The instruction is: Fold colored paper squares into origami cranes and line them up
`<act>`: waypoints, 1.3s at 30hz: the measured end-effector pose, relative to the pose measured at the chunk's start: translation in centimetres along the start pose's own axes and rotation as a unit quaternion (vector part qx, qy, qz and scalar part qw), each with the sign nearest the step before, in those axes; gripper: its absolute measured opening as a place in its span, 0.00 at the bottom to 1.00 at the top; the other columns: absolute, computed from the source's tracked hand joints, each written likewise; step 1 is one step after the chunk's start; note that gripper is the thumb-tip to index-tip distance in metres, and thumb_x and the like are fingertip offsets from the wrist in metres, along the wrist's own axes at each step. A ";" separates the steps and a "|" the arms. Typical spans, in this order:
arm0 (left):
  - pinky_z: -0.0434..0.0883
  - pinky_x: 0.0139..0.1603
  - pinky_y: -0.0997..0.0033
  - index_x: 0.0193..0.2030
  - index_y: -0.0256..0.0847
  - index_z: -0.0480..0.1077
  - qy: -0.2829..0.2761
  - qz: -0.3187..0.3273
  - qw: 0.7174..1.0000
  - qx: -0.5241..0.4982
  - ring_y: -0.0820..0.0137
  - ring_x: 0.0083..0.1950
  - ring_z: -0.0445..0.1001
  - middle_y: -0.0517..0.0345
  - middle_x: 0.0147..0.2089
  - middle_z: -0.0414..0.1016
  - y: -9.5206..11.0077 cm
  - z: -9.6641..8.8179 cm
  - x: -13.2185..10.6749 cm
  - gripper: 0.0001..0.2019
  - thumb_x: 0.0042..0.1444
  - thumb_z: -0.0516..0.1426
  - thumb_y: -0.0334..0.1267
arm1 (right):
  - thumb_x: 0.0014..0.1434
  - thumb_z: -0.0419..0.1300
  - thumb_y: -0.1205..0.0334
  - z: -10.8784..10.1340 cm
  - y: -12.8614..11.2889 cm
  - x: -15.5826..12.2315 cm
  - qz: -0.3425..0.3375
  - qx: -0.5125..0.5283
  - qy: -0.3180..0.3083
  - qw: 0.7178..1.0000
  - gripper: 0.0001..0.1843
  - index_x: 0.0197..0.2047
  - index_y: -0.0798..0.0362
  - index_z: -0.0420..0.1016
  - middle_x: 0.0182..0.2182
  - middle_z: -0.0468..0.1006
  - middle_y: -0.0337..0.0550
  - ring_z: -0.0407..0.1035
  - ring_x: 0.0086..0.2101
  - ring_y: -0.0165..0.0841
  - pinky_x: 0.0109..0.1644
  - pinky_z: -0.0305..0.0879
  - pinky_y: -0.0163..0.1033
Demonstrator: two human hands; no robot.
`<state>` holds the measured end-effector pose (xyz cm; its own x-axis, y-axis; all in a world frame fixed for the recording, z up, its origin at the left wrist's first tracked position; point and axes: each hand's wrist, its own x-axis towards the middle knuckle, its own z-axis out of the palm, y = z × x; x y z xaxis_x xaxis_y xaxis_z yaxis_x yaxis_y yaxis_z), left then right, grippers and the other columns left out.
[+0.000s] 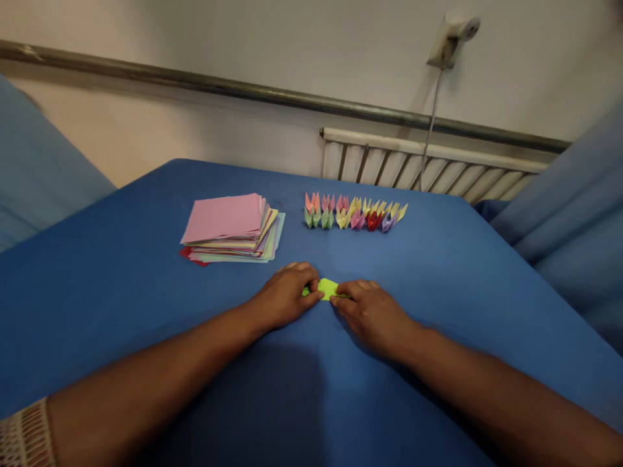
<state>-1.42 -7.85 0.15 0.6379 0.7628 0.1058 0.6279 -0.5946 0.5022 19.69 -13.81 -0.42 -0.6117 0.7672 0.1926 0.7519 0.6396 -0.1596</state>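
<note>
A small folded piece of bright yellow-green paper (328,289) is held low over the blue table, between my two hands. My left hand (290,293) pinches its left end, thumb at the near edge and fingers curled behind. On the other side, my right hand (372,311) grips the right end between thumb and fingers. Both hands partly cover the paper, so its full folded shape is hidden. Beyond them stand two rows of small folded paper figures (357,219) in orange, pink, green, yellow, red and purple.
A thick stack of coloured paper sheets (224,218), pink on top, lies at the left beyond my left hand. The blue table (428,272) reaches back toward a white radiator (389,139) and a wall pipe (272,94). Blue curtains (569,214) hang at both sides.
</note>
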 end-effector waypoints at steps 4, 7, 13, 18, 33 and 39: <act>0.64 0.44 0.67 0.30 0.41 0.68 -0.002 0.000 1.000 0.000 0.68 0.39 0.68 0.58 0.36 0.70 -0.1 0.0 0.1 0.05 0.55 0.56 0.38 | 0.66 0.49 0.66 -0.4 0.5 -0.1 0.043 -0.009 -0.003 0.999 0.14 0.41 0.55 0.77 0.41 0.76 0.49 0.67 0.39 0.37 0.45 0.62 0.45; 0.65 0.45 0.67 0.31 0.41 0.68 -0.005 0.000 1.000 0.002 0.67 0.39 0.68 0.58 0.36 0.71 0.0 -0.2 0.2 0.04 0.55 0.56 0.37 | 0.66 0.49 0.66 -0.5 0.8 -0.1 0.076 -0.008 0.025 0.997 0.14 0.41 0.57 0.76 0.41 0.75 0.52 0.67 0.40 0.39 0.46 0.62 0.46; 0.66 0.52 0.60 0.44 0.41 0.71 0.017 -0.008 1.000 0.014 0.63 0.48 0.69 0.53 0.46 0.73 0.1 0.0 0.0 0.11 0.53 0.57 0.37 | 0.66 0.49 0.63 0.0 -0.3 0.2 0.009 0.040 0.024 0.999 0.18 0.57 0.52 0.69 0.49 0.72 0.50 0.65 0.44 0.38 0.47 0.63 0.45; 0.57 0.63 0.52 0.57 0.43 0.67 0.015 -0.002 0.998 0.065 0.57 0.63 0.59 0.50 0.64 0.63 -0.1 0.2 -0.1 0.22 0.55 0.56 0.39 | 0.67 0.48 0.63 0.2 -1.0 0.1 0.012 0.040 -0.001 0.999 0.18 0.56 0.52 0.70 0.47 0.73 0.49 0.64 0.43 0.38 0.47 0.64 0.45; 0.61 0.61 0.58 0.39 0.44 0.74 0.022 0.019 0.999 -0.030 0.64 0.58 0.67 0.56 0.53 0.74 -0.6 0.3 0.3 0.06 0.55 0.58 0.36 | 0.67 0.48 0.64 0.2 -1.0 0.1 -0.002 0.021 0.007 1.000 0.19 0.58 0.53 0.68 0.56 0.69 0.49 0.64 0.45 0.39 0.48 0.63 0.47; 0.63 0.59 0.60 0.40 0.43 0.76 -0.002 0.011 1.000 -0.029 0.64 0.55 0.69 0.55 0.51 0.75 -0.8 -0.4 0.2 0.08 0.55 0.57 0.37 | 0.66 0.49 0.63 -0.3 -1.0 0.1 -0.009 0.011 -0.017 1.000 0.20 0.59 0.53 0.66 0.57 0.69 0.47 0.64 0.46 0.40 0.49 0.62 0.47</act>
<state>-1.96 -7.16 0.10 0.6532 0.7485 0.1145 0.5863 -0.5957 0.5491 18.92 -14.38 0.05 -0.6337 0.7562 0.1629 0.7349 0.6543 -0.1786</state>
